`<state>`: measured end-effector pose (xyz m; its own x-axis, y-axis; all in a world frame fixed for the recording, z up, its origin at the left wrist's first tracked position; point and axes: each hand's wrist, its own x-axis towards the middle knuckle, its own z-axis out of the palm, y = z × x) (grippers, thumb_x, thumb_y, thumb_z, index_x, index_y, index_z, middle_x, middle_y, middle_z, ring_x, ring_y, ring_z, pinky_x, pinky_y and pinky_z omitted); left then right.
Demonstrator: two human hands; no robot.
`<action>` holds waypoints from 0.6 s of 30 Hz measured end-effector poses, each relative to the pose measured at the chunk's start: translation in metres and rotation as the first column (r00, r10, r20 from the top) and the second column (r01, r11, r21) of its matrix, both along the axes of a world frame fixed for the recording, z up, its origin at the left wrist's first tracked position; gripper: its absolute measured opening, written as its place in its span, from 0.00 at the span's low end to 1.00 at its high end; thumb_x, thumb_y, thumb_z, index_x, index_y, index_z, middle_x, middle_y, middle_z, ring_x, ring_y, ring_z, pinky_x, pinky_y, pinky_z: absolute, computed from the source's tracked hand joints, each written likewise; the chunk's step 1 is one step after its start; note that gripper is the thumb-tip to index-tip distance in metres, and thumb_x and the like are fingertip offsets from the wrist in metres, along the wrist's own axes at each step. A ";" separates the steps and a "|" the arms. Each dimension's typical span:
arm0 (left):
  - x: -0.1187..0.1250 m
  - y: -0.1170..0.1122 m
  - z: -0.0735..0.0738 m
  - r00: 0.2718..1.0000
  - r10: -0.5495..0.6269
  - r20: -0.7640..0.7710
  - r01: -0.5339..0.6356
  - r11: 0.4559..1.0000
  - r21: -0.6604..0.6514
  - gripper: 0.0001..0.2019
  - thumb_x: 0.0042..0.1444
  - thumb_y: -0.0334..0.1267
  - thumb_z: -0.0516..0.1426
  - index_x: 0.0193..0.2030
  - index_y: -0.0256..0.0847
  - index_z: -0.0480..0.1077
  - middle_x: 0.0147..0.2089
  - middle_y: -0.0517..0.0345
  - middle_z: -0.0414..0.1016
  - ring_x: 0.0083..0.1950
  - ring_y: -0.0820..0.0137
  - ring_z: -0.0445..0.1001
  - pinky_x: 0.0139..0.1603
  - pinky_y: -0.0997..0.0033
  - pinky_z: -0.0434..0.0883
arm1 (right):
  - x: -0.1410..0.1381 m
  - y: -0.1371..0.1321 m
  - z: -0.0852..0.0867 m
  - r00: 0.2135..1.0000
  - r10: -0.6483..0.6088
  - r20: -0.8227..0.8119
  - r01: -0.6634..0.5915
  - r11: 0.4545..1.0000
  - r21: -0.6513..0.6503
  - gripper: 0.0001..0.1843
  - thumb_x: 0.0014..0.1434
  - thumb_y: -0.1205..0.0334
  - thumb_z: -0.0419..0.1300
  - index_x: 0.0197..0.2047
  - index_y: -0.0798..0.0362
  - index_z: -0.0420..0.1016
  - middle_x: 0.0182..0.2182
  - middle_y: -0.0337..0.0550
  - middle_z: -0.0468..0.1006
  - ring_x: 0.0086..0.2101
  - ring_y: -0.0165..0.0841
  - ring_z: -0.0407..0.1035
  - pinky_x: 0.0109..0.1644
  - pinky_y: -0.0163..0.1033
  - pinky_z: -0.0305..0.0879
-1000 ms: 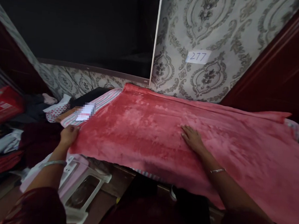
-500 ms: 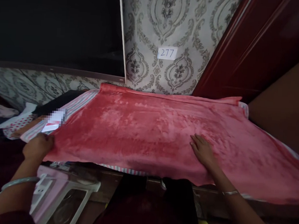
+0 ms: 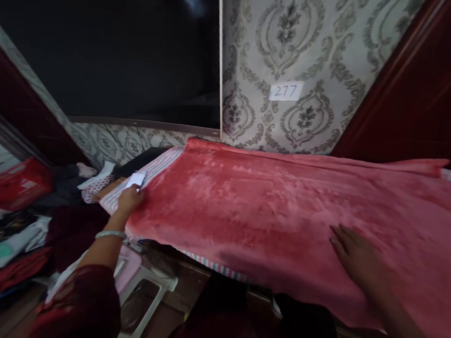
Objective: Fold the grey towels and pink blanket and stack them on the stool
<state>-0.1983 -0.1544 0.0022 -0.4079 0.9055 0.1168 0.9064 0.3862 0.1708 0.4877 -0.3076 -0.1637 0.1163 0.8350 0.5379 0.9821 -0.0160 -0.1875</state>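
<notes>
A pink-red plush blanket (image 3: 246, 206) lies spread over a long surface, with a striped cloth (image 3: 164, 164) showing beneath its left edge. At that edge is a phone (image 3: 136, 178) with a bright white screen. My left hand (image 3: 129, 199) is closed at the phone's near end, its fingertips overlapping the lower part; whether the phone is lifted off the cloth is unclear. My right hand (image 3: 354, 252) lies palm down on the blanket, fingers stretched out, holding nothing.
A large dark television (image 3: 141, 55) hangs above the back edge, beside patterned wallpaper with a paper label (image 3: 286, 91) reading 277. A pale plastic stool (image 3: 156, 282) stands below at the left. A red bag (image 3: 16, 182) and heaped clothes (image 3: 15, 247) lie farther left.
My left hand has left the blanket's near left corner and moved up to the phone. My right hand stays flat on the blanket. The view has turned left.
</notes>
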 end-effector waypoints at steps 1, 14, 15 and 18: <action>0.002 0.007 -0.001 1.000 -0.013 0.014 0.013 1.000 0.014 0.21 0.62 0.38 0.54 0.61 0.34 0.71 0.57 0.36 0.80 0.59 0.52 0.78 0.54 0.62 0.74 | 0.002 0.000 -0.002 1.000 0.003 0.004 -0.003 1.000 -0.003 0.31 0.66 0.48 0.44 0.57 0.57 0.78 0.56 0.58 0.79 0.59 0.51 0.71 0.67 0.59 0.63; 0.014 0.114 -0.009 0.951 -0.025 0.308 0.002 0.997 0.074 0.26 0.60 0.41 0.62 0.64 0.34 0.68 0.55 0.40 0.81 0.52 0.58 0.81 0.47 0.69 0.73 | 0.011 -0.004 -0.005 0.999 0.033 0.040 -0.032 0.999 -0.019 0.33 0.66 0.46 0.42 0.57 0.56 0.78 0.56 0.61 0.79 0.59 0.53 0.72 0.69 0.60 0.63; 0.014 0.122 -0.009 0.944 -0.029 0.329 0.002 0.997 0.082 0.27 0.60 0.43 0.62 0.64 0.35 0.68 0.54 0.41 0.81 0.50 0.58 0.81 0.47 0.68 0.73 | 0.012 -0.005 -0.006 0.999 0.039 0.037 -0.038 0.999 -0.022 0.32 0.65 0.47 0.43 0.56 0.55 0.78 0.55 0.61 0.80 0.59 0.53 0.72 0.69 0.59 0.63; 0.015 0.141 -0.009 0.922 -0.045 0.385 0.004 0.994 0.107 0.27 0.57 0.43 0.65 0.62 0.36 0.70 0.56 0.40 0.80 0.53 0.57 0.80 0.49 0.67 0.72 | 0.014 -0.006 -0.007 0.998 0.051 0.042 -0.050 0.999 -0.016 0.31 0.65 0.47 0.44 0.56 0.56 0.78 0.54 0.63 0.80 0.58 0.54 0.73 0.68 0.60 0.64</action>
